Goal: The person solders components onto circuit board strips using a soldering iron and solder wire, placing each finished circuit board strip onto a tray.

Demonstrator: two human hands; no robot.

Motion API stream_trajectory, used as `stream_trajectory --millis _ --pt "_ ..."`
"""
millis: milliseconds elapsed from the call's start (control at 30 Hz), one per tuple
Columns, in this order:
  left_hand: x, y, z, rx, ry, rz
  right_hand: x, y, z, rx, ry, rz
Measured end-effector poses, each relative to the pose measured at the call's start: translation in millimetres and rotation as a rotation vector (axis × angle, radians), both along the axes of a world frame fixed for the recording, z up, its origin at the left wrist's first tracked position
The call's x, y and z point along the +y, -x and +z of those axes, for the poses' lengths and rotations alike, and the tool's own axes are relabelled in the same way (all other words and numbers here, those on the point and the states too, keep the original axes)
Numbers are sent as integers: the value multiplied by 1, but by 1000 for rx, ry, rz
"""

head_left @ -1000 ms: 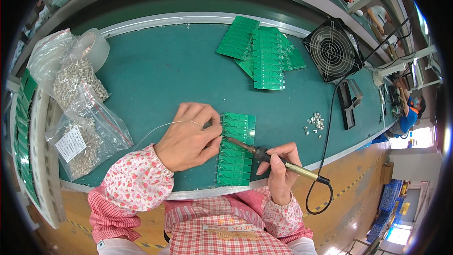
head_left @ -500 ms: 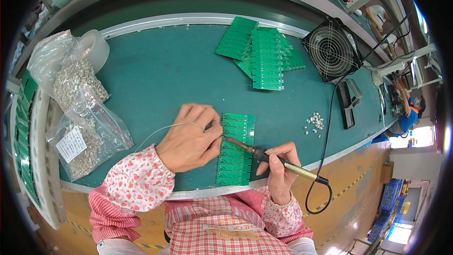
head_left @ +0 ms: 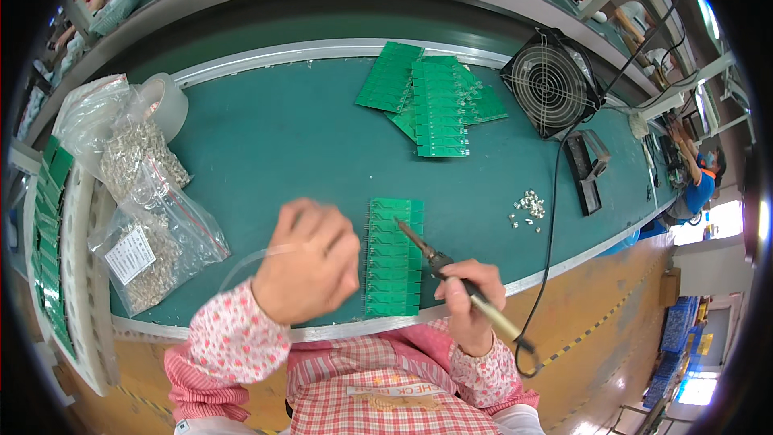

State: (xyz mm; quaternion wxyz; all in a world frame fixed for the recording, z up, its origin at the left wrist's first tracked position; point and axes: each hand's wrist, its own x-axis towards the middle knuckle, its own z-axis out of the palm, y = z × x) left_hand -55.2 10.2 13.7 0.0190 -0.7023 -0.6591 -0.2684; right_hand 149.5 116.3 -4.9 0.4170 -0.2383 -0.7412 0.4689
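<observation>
A green circuit board panel (head_left: pixel 393 266) lies on the bench before me, with thin pins along its left edge. My right hand (head_left: pixel 473 298) grips a soldering iron (head_left: pixel 436 259) like a pen. Its tip is over the upper part of the panel; whether it touches, I cannot tell. Just left of the panel, apart from it, my left hand (head_left: pixel 310 262) is blurred by motion, its fingers curled. A thin solder wire (head_left: pixel 256 256) runs from the sleeve side into that hand; the fingers hide its end.
More green panels (head_left: pixel 440 105) lie stacked at the back, beside a black fan (head_left: pixel 549 87). To the right are small white parts (head_left: pixel 531 204), a black holder (head_left: pixel 586 173) and the iron's cord (head_left: pixel 554 217). Bags of parts (head_left: pixel 141 262) and a rack (head_left: pixel 97 274) stand left.
My left hand has drawn back left and down from the panel's edge, taking the solder wire along. The iron's tip has moved off that edge, to the right and up over the panel.
</observation>
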Motion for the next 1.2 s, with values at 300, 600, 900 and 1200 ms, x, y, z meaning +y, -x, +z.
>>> stream_trajectory --millis 300,600,900,1200 --pt "-30 -53 -1 -37 -4 12 -7 -4 10 -264 -506 263" --pt "-56 -27 -9 -293 -17 287 -7 -15 2 -333 -426 118" --pt "-24 1 -14 -454 -22 277 -22 11 -7 -368 -403 24" --pt "12 26 -17 -660 144 132 8 -6 5 36 337 -19"
